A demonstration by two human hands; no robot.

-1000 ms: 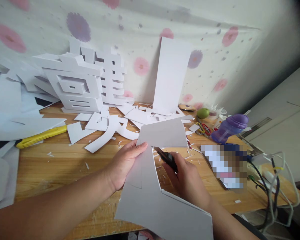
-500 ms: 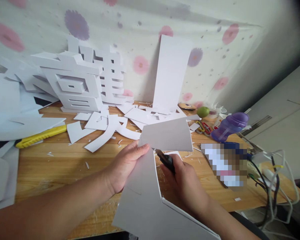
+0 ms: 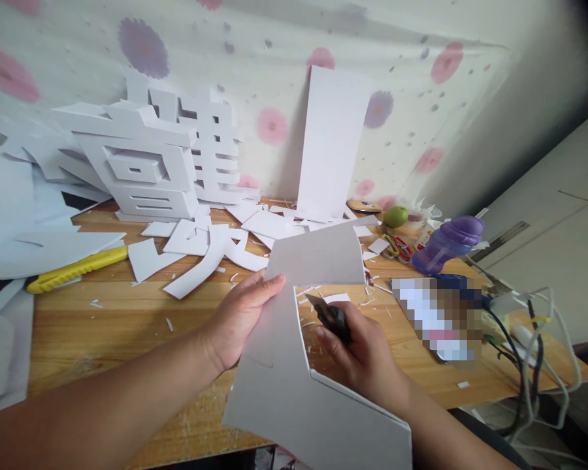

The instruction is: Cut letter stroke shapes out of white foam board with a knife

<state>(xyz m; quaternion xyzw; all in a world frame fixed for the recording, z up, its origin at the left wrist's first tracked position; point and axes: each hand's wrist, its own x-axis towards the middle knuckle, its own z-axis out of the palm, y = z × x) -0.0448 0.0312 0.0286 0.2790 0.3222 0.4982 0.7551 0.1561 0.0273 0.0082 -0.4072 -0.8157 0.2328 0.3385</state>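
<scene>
My left hand [image 3: 249, 310] is closed on the left edge of a white foam board piece [image 3: 284, 352], its thumb lying flat on the face. The piece has a broad top, a narrow middle and a wide lower part, with a notch cut out on its right. My right hand [image 3: 367, 352] grips a black utility knife [image 3: 334, 320]. The blade points up and left inside the notch, a little apart from the board's cut edge. Below, the board reaches past the table's front edge.
Offcuts [image 3: 196, 238] and shavings litter the wooden table [image 3: 102, 352]. A yellow cutter [image 3: 78, 267] lies left. White cut-out characters [image 3: 142, 163] and a tall white panel [image 3: 330, 143] lean at the back. A purple bottle [image 3: 445, 245], scissors [image 3: 396, 248], green fruit [image 3: 396, 216] and cables [image 3: 529, 365] are right.
The knife blade has come away from the inner corner of the notch. The board has shifted slightly left and tilted, and its lower right corner now shows.
</scene>
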